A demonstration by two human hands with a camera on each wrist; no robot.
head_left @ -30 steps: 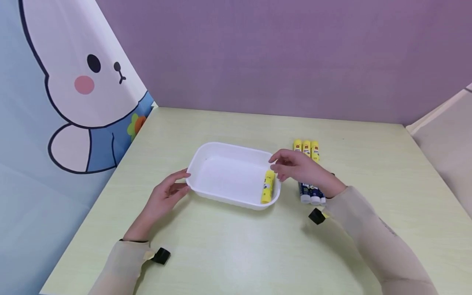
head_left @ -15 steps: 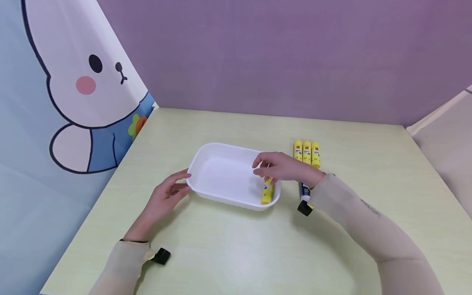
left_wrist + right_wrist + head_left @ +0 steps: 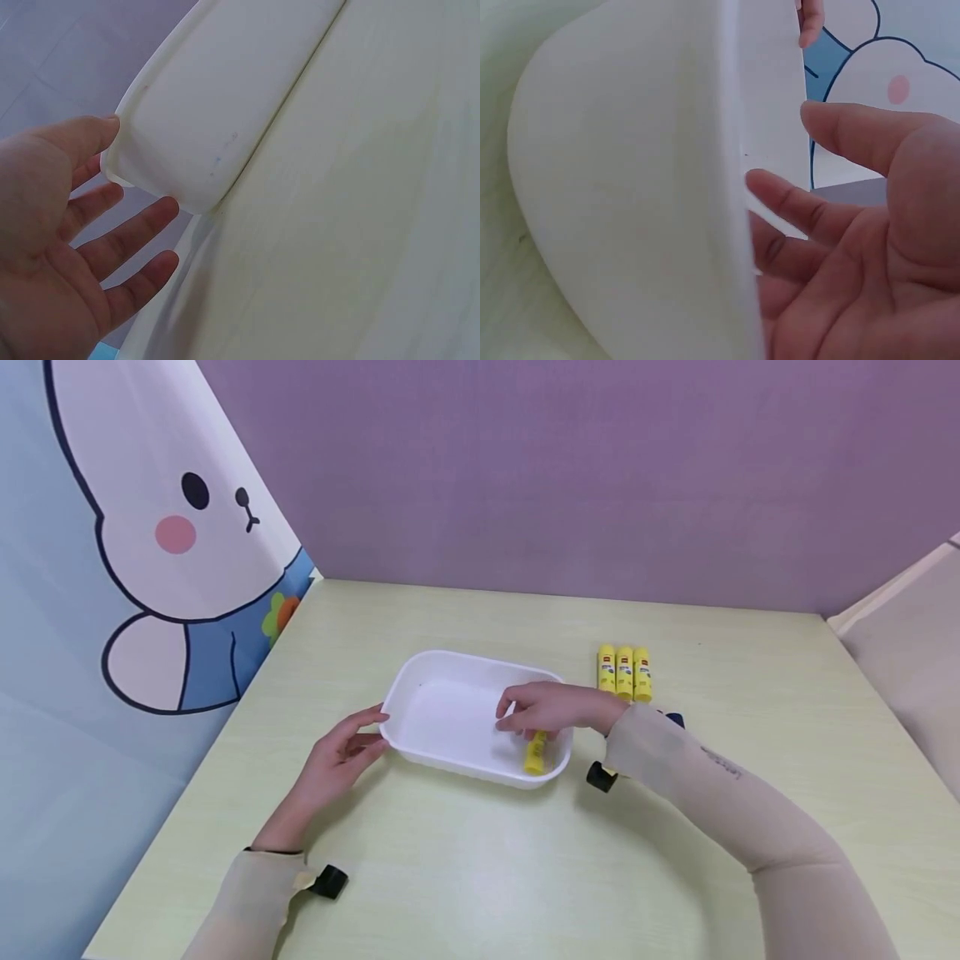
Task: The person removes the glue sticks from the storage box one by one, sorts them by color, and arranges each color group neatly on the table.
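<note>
A white tray [image 3: 450, 714] sits on the table, its left end held by my left hand [image 3: 337, 756]. In the left wrist view the thumb lies at the tray's rim [image 3: 161, 52], while the other fingers are spread below it. Over the tray's right end is my right hand [image 3: 546, 706], its fingers bent loosely and reaching inside. A yellow glue stick [image 3: 535, 756] lies in the tray under that hand, its upper part hidden. The right wrist view shows nothing between thumb and index finger; the lower fingertips are hidden behind the tray wall [image 3: 630, 165].
Three yellow glue sticks [image 3: 625, 672] lie side by side to the right of the tray. A dark navy end [image 3: 675, 720] shows beyond the right sleeve [image 3: 660, 752], which covers whatever lies beneath. A purple panel [image 3: 525, 477] stands behind the table [image 3: 465, 877].
My right hand has moved left and down from the tray's right rim to inside it. The glue stick in the tray has shifted slightly left. The left hand has stayed put.
</note>
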